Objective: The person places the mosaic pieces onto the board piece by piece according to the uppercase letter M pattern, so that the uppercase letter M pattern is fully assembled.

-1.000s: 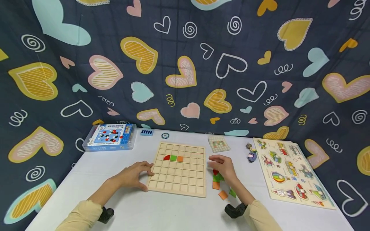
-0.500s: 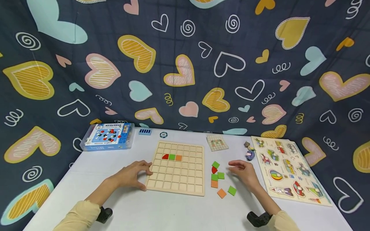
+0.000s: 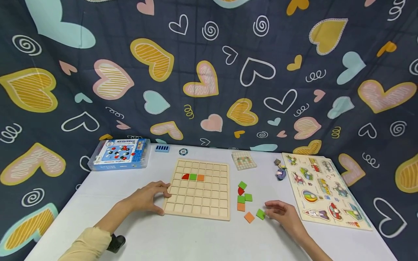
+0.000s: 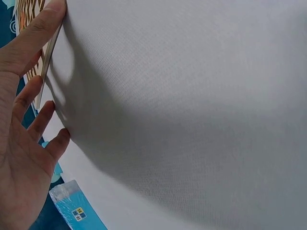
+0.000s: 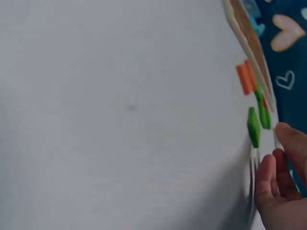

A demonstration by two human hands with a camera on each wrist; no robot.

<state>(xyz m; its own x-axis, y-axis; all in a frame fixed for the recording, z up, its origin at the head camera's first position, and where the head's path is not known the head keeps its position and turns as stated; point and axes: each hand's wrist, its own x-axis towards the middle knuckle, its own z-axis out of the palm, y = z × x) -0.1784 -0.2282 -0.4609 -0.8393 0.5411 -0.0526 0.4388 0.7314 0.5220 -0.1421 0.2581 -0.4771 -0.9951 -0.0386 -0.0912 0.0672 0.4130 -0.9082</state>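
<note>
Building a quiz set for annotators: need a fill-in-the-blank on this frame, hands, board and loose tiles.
1. The left hand rests on the ____ edge of the wooden grid board.
2. The right hand touches a loose ____ tile.
3. The board holds ____ coloured tiles in one row.
4. The first tile in that row, the red tile, is ____ in colour.

Missing: left; green; three; red

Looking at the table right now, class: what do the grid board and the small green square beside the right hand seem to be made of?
Grid board: pale unpainted wood, likely; light tan, matt, with recessed square cells. Green square: probably painted wood; flat solid colour, visibly thick edge in the right wrist view, though plastic cannot be ruled out. The right hand is at its edge.
</note>
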